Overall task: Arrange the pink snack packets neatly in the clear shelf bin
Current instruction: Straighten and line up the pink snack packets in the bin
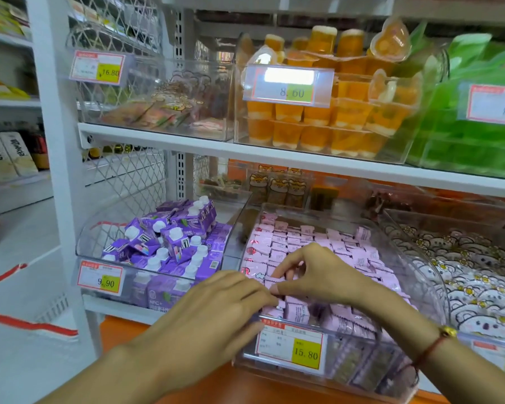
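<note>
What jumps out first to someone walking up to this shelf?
Two hands meet over a clear bin packed with pink snack packets at lower centre: the left hand lies flat on them, the right hand pinches one. Purple drink cartons fill the bin to the left, and orange jelly cups glow on the shelf above.

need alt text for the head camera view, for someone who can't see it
Two hands work among pink snack packets in a clear shelf bin: the right hand pinches packets near the front, and the left hand rests its fingers at the front edge. A bin of purple drink cartons sits to the left.
</note>
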A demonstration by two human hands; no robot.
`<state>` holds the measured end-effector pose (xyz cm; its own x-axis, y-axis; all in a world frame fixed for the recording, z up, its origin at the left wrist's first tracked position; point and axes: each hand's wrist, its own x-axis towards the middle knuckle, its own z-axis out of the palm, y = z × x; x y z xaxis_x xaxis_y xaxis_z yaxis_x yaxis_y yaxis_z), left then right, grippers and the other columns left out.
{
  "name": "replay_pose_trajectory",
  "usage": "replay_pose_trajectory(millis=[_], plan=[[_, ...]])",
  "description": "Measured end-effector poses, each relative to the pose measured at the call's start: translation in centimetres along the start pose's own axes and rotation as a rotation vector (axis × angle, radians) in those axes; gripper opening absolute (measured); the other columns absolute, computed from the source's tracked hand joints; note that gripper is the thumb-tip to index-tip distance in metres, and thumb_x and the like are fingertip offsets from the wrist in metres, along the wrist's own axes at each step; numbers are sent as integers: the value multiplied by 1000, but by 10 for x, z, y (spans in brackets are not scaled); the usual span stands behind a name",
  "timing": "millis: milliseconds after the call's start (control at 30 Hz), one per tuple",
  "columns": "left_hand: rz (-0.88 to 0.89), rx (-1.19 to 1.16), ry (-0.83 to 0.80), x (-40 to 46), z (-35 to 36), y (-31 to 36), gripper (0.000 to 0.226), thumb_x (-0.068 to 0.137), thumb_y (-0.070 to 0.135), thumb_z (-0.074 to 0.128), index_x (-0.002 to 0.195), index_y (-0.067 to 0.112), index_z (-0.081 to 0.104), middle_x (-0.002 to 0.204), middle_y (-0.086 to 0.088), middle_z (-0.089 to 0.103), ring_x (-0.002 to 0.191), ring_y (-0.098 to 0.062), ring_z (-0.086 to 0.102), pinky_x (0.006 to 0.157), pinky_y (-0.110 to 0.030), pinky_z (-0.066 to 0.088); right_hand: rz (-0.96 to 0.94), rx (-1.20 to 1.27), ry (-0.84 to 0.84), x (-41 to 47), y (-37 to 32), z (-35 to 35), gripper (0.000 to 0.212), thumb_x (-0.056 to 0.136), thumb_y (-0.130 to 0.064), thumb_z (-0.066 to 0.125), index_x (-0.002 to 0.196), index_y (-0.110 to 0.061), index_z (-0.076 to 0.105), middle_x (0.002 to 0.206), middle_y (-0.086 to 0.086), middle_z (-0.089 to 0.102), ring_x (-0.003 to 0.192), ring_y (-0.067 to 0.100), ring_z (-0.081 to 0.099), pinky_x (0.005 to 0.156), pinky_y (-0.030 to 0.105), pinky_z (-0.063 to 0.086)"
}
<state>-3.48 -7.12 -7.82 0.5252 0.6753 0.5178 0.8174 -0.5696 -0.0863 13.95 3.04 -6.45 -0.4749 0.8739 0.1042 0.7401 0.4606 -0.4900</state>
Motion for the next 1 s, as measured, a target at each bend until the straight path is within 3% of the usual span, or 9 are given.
replay_pose_trajectory(millis=[100, 233, 367, 467, 633, 700, 800, 933, 1000], plan=[[-27, -178, -107, -1, 7, -6, 26, 82, 32, 70, 108, 28, 66, 103, 17, 64, 97, -3, 57, 87, -14, 33, -74, -149, -26, -1, -3, -1, 23, 78, -35, 74, 93, -20, 68, 72, -13, 56, 57, -4, 46, 51, 11, 33], [-64, -268, -57, -1, 23, -11, 30, 93, 38, 51, 123, 36, 52, 116, 20, 55, 109, 0, 41, 94, -12, 23, -85, -163, -46, -4, -6, -1, 37, 81, -34, 71, 114, -17, 64, 87, -9, 57, 67, -2, 47, 59, 10, 34], [-66, -257, -65, 0, 24, -11, 30, 92, 38, 52, 121, 37, 52, 115, 21, 55, 109, 1, 40, 92, -8, 21, -168, -272, 38, -11, -1, 7, 37, 94, -33, 54, 127, -17, 55, 114, 3, 59, 108, 16, 49, 89, 27, 39], [-67, -247, -61, 0, 25, -12, 31, 92, 40, 50, 124, 37, 51, 117, 21, 54, 110, 1, 39, 92, -8, 21, -184, -56, 230, -18, -1, 7, 36, 98, -30, 46, 132, -21, 46, 124, -1, 50, 106, 7, 46, 93, 26, 39], [-69, -253, -78, -1, 23, -12, 32, 93, 37, 50, 125, 39, 49, 121, 24, 52, 112, 4, 39, 91, -5, 21, -263, 210, 761, -31, -6, -8, 21, 98, -28, 43, 117, -25, 52, 112, -3, 50, 97, 3, 53, 83, 18, 45], [-137, -332, -31, -1, 23, -10, 30, 91, 34, 53, 119, 44, 47, 120, 27, 51, 112, 9, 41, 93, -7, 29, -202, 366, 869, -39, -5, -13, 18, 98, -30, 44, 113, -28, 53, 111, -1, 54, 96, 6, 56, 81, 20, 48], [-356, -491, 195, 1, 22, -6, 38, 81, 24, 59, 106, 46, 41, 116, 29, 51, 108, 9, 47, 90, -22, 43, -10, 704, 792, -45, -2, -14, 19, 97, -27, 45, 110, -22, 58, 105, 4, 63, 85, 4, 63, 81, 25, 54], [-314, -565, 266, 8, 21, 4, 61, 73, 24, 69, 120, 49, 38, 124, 28, 41, 115, 6, 45, 87, -5, 37, 166, 984, 526, -50, -1, -3, 26, 98, -26, 46, 111, -11, 63, 106, 11, 67, 81, 6, 67, 67, 12, 53], [-306, -556, 257, 10, 18, 5, 55, 79, 32, 73, 120, 51, 41, 122, 31, 46, 110, 10, 48, 84, -1, 34, 192, 1096, 440, -51, -4, 0, 27, 97, -28, 47, 106, -9, 65, 105, 12, 69, 88, 14, 68, 69, 13, 53]])
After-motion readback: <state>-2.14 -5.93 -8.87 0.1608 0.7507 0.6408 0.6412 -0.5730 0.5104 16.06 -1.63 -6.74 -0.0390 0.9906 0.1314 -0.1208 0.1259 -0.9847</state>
